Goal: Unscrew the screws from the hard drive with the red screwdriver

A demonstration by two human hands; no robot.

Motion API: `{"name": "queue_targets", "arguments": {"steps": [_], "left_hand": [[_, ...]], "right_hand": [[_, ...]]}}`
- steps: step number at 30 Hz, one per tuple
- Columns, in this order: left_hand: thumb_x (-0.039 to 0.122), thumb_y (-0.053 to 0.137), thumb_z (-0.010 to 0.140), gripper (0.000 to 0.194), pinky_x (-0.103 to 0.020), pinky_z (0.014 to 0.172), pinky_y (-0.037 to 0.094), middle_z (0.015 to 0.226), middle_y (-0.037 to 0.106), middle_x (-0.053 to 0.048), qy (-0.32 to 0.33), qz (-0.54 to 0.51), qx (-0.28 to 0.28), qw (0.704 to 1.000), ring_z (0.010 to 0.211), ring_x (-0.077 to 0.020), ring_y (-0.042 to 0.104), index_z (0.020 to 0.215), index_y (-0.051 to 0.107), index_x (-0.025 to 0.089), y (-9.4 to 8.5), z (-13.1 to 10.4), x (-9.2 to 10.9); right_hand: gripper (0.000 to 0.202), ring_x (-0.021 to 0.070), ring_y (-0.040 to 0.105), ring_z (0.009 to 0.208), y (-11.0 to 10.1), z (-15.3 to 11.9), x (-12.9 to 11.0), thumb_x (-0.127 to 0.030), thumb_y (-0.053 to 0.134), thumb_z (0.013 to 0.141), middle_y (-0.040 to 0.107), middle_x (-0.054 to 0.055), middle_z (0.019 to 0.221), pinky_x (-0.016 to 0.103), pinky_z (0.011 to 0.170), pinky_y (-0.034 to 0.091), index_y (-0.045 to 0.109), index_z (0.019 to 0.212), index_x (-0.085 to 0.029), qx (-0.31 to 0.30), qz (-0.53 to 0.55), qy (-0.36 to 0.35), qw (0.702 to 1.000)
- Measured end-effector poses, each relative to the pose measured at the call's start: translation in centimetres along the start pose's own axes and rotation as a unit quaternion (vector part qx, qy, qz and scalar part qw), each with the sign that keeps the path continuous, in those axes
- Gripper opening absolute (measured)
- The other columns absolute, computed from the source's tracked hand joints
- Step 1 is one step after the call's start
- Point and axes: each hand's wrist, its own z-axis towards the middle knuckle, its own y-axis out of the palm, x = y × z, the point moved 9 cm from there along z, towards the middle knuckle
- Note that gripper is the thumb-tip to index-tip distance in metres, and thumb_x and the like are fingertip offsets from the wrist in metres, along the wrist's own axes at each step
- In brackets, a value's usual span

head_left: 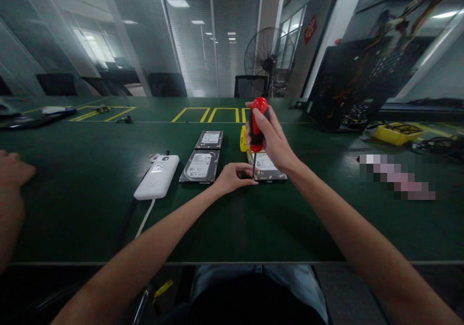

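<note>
My right hand [271, 136] is closed round the red and black handle of a screwdriver [256, 134], held upright with its shaft pointing down. The tip meets the near left corner of a hard drive [268, 165] lying on the green table. At that corner my left hand [235, 177] has its fingers near the shaft and the drive's edge; what they pinch, if anything, is too small to tell. Left of it lie two more drives, a larger one [200, 166] in front and another [211, 139] behind. A yellow object [244, 139] stands behind the worked drive.
A white power bank [157, 177] with a cable lies to the left. Another person's hand [14, 170] rests at the far left. A black computer case [340, 88] and a yellow tray [397, 134] with cables are at the right.
</note>
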Motion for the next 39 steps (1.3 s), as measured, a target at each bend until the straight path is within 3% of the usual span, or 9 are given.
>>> {"name": "queue_targets", "arguments": {"steps": [18,30,39], "left_hand": [[0.032,0.072,0.068,0.039,-0.024,0.064,0.041,0.085,0.067,-0.005,-0.008,0.004,-0.005,1.0,0.075,-0.0131,0.058,0.102,0.066,0.013,-0.01,0.01,0.47],[0.029,0.07,0.072,0.042,-0.024,0.065,0.04,0.09,0.069,-0.005,-0.001,-0.006,-0.023,1.0,0.08,-0.0136,0.06,0.11,0.062,0.015,0.36,0.0,0.29],[0.03,0.07,0.071,0.041,-0.023,0.062,0.037,0.088,0.069,-0.004,-0.005,-0.003,-0.015,1.0,0.081,-0.0142,0.06,0.108,0.064,0.015,0.24,0.01,0.09]], "right_hand": [[0.037,0.0098,0.052,0.058,-0.68,0.2,0.2,-0.05,0.057,0.079,0.049,-0.002,0.075,0.03,0.059,0.05,0.035,0.097,-0.026,0.034,-0.005,0.0,0.999],[0.042,0.0145,0.055,0.069,-0.31,0.08,0.15,-0.054,0.047,0.084,0.048,0.001,0.078,0.035,0.061,0.053,0.037,0.117,-0.031,0.021,-0.014,0.009,1.0],[0.035,0.0133,0.055,0.068,-0.61,0.29,0.24,-0.053,0.049,0.083,0.05,0.001,0.083,0.035,0.065,0.053,0.041,0.106,-0.028,0.021,0.003,0.006,1.0]]}}
